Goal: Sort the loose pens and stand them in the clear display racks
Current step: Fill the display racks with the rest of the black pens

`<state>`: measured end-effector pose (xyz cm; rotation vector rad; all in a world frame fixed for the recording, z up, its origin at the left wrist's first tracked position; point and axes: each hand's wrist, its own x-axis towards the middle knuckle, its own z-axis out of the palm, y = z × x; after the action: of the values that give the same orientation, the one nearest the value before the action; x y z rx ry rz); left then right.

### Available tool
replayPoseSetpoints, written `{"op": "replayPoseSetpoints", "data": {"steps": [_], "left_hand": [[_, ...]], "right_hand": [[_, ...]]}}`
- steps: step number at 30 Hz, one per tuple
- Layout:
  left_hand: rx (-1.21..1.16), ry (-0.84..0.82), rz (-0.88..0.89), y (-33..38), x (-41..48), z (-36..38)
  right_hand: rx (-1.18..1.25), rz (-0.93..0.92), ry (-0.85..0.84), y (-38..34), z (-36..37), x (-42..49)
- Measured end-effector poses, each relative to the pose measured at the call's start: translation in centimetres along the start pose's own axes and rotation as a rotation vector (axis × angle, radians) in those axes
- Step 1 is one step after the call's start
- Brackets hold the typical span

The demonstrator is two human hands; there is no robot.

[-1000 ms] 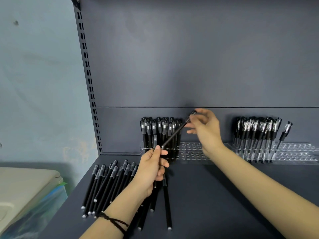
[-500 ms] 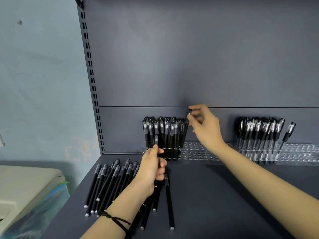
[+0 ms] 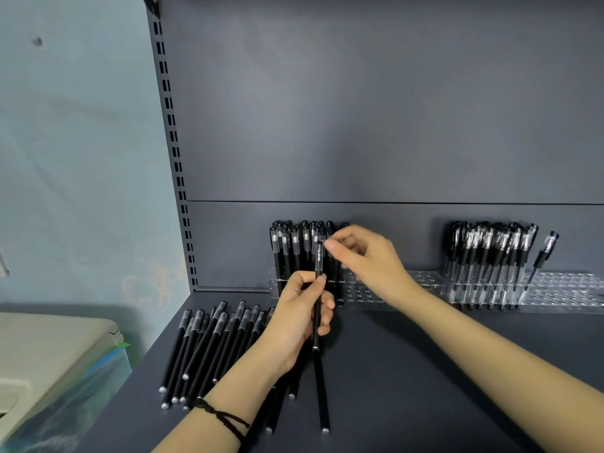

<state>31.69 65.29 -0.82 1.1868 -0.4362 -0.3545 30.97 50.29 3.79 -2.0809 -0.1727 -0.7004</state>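
As left hand grips pen, racked pens behind, maybe touching

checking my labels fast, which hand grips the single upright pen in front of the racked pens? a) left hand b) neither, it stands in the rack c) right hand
a: the left hand has its fingers curled round the barrel of the pen, held clear of the clear rack.

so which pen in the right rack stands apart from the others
The rightmost pen, leaning alone with a gap between it and the packed bunch.
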Motion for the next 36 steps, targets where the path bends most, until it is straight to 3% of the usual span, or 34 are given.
{"op": "replayPoseSetpoints", "data": {"steps": [3, 6, 11, 15, 18, 22, 32, 36], "left_hand": [[0.12, -0.021, 0.068, -0.2, 0.0, 0.1], [0.35, 0.01, 0.187, -0.6, 0.1, -0.2], [0.612, 0.049, 0.306, -0.9, -0.4, -0.2], [1.13, -0.025, 0.343, -1.8, -0.2, -0.8], [1.326, -0.112, 0.332, -2.2, -0.1, -1.2], [1.555, -0.266, 0.273, -2.6, -0.2, -1.3], [1.604, -0.307, 0.21, -2.8, 0.1, -1.5], [1.605, -0.307, 0.201, -2.8, 0.2, -1.4]], "right_hand": [[0.07, 0.073, -0.157, -0.4, 0.2, -0.5], [0.228, 0.142, -0.181, -0.8, -0.4, -0.7], [0.21, 0.118, -0.195, -0.7, -0.7, -1.0], [0.217, 0.071, 0.063, -0.2, -1.9, 0.4], [0.186, -0.008, 0.314, 0.1, -3.6, 2.2], [0.002, -0.097, 0.384, 1.2, -4.7, 3.5], [-0.063, -0.138, 0.301, 2.8, -3.2, 4.3], [-0.165, -0.08, 0.122, 4.3, -2.5, 3.8]]}}
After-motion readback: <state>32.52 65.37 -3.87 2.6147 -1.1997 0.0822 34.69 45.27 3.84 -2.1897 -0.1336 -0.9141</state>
